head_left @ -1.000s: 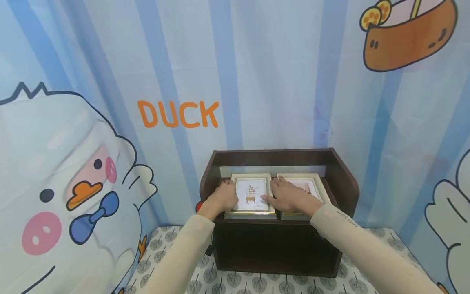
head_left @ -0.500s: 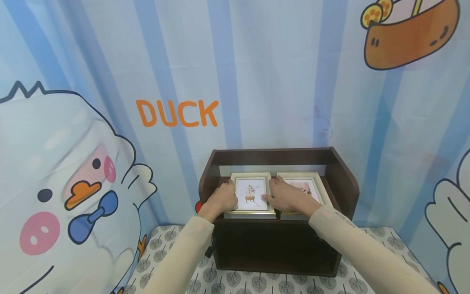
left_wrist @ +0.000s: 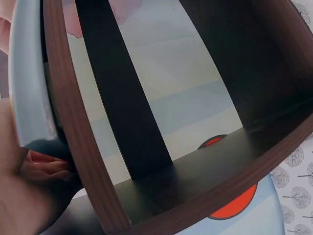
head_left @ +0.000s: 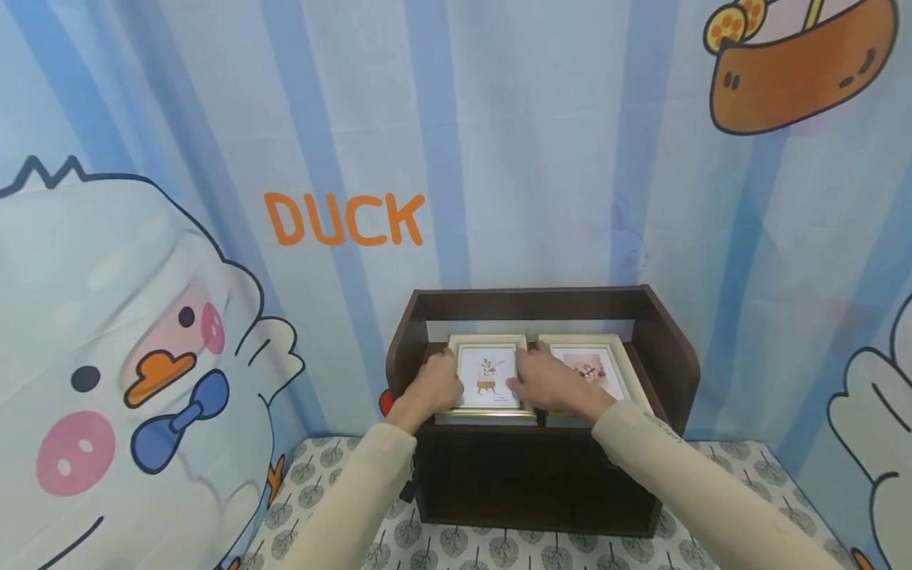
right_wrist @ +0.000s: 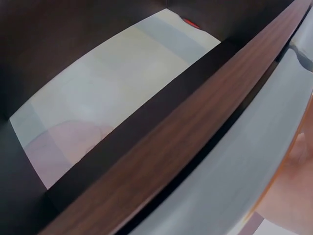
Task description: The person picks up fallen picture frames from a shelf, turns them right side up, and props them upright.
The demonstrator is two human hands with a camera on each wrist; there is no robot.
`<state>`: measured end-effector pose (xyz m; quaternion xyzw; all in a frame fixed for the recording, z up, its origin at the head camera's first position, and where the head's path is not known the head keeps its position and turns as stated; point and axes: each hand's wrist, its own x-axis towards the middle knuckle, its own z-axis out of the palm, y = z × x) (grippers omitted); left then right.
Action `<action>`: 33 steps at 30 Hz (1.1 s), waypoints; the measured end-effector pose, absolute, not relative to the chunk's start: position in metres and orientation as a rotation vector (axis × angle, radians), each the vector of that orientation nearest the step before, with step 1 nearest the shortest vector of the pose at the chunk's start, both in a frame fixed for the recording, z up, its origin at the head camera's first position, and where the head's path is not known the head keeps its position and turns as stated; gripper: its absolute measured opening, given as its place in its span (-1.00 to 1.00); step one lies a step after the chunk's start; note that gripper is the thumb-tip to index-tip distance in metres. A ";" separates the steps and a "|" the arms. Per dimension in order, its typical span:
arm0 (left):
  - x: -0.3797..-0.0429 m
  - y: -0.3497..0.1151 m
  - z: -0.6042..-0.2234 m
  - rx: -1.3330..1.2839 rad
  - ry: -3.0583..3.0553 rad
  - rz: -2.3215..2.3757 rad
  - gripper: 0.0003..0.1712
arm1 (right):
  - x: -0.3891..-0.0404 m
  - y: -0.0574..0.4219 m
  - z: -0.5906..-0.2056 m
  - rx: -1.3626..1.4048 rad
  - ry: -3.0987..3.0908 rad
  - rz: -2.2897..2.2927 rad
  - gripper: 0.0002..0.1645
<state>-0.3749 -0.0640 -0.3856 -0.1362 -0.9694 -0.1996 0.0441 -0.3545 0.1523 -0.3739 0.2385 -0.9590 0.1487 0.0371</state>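
Observation:
Two gold-edged picture frames lie side by side on top of a dark brown wooden shelf (head_left: 534, 475). The left picture frame (head_left: 487, 378) shows a potted plant drawing. My left hand (head_left: 431, 384) grips its left edge. On its right edge, in the gap between the frames, the curled fingers of my right hand (head_left: 552, 380) hold it. The right picture frame (head_left: 593, 368), with a pink picture, is partly covered by my right hand and wrist. In the left wrist view, bent fingers (left_wrist: 44, 169) show below a pale frame side (left_wrist: 29, 78).
The shelf has raised side panels (head_left: 666, 356) and a back rail (head_left: 530, 305). It stands on a cloth (head_left: 456, 542) printed with grey trees. Behind hangs a blue striped curtain (head_left: 527, 158) with cartoon ducks. Below the top, both wrist views show the shelf's open compartment.
My right hand has drawn slightly left and its fingers have bent in at the left picture frame's edge, baring more of the right frame's picture. My left hand stays in place.

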 end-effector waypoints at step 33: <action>-0.370 -0.071 -0.372 -0.436 -2.721 -0.807 -0.83 | -0.342 0.157 -0.370 0.354 -2.772 0.982 -0.09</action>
